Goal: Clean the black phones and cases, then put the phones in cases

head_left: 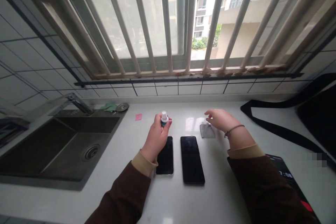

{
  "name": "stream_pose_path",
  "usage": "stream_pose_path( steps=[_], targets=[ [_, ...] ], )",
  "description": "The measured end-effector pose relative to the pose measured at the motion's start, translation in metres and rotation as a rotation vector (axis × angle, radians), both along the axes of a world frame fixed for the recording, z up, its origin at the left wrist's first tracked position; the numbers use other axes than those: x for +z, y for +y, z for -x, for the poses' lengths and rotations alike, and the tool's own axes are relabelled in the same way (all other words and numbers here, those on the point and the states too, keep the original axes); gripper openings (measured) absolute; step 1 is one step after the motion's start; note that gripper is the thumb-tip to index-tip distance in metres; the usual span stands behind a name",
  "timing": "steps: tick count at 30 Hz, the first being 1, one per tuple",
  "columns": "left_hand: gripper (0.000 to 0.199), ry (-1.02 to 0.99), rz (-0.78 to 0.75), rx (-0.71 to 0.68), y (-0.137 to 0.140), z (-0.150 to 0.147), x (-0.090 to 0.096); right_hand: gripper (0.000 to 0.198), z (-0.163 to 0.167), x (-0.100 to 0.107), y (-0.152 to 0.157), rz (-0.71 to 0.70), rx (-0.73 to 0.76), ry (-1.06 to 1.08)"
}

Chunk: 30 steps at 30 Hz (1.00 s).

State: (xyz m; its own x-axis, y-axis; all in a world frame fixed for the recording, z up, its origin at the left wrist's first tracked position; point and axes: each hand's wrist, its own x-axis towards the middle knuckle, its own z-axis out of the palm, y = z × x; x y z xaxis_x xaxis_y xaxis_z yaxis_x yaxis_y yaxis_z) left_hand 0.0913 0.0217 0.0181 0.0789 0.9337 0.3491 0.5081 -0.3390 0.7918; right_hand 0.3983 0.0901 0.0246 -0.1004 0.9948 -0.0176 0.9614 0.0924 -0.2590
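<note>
My left hand [158, 134] is wrapped round a small bottle [164, 118] with a white spray-type top, held upright above the counter. Below that hand lies a phone [166, 157] with a dark screen, its upper left part covered by my hand and cuff. A second, larger black phone [192, 160] lies flat to its right. My right hand [222, 119] is over the far edge of a small grey cloth [207, 131], with its index finger stretched out and fingers apart. Whether its fingertips touch the cloth, I cannot tell.
A sink [105, 140] with a tap [80, 104] is set into the white counter on the left. A pink paper square [138, 117] lies near it. On the right are a black strap [278, 129] and a lit device [285, 173] partly under my sleeve. A barred window [165, 28] stands behind.
</note>
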Motion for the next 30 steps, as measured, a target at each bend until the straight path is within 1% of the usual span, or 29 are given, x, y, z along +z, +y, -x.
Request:
stream_pose_path(
  steps=[4,7,9,12,15,18,21,23,25,28,30],
  targets=[
    [0.015,0.015,0.028,-0.008,0.023,0.004,-0.01,0.024,-0.001,-0.018,0.005,0.112,0.038,-0.025],
    [0.013,0.039,0.057,-0.008,0.031,0.007,-0.021,0.025,-0.001,-0.024,0.006,0.162,0.043,-0.032],
    [0.011,0.055,0.077,-0.008,0.032,0.009,-0.028,0.023,-0.001,-0.026,0.005,0.191,0.041,-0.035],
    [0.011,0.073,0.098,-0.009,0.033,0.013,-0.036,0.014,-0.001,-0.025,0.003,0.226,0.053,-0.027],
    [0.011,0.081,0.109,-0.003,0.034,0.015,-0.043,0.012,0.0,-0.021,0.001,0.238,0.074,0.011],
    [0.013,0.076,0.122,-0.004,0.035,0.017,-0.05,0.008,0.002,-0.014,0.0,0.203,0.107,0.093],
    [0.016,0.066,0.135,-0.013,0.036,0.019,-0.055,0.012,0.01,-0.008,-0.001,0.142,0.161,0.217],
    [0.02,0.058,0.141,-0.013,0.037,0.021,-0.057,0.015,0.019,-0.005,-0.001,0.129,0.21,0.312],
    [0.028,0.047,0.142,-0.01,0.036,0.021,-0.059,0.016,0.03,-0.006,-0.003,0.142,0.257,0.4],
    [0.051,0.02,0.139,0.01,0.036,0.022,-0.06,0.018,0.048,-0.012,-0.005,0.156,0.288,0.481],
    [0.066,0.0,0.132,0.041,0.036,0.023,-0.06,0.018,0.059,-0.02,-0.006,0.147,0.276,0.491]
  ],
)
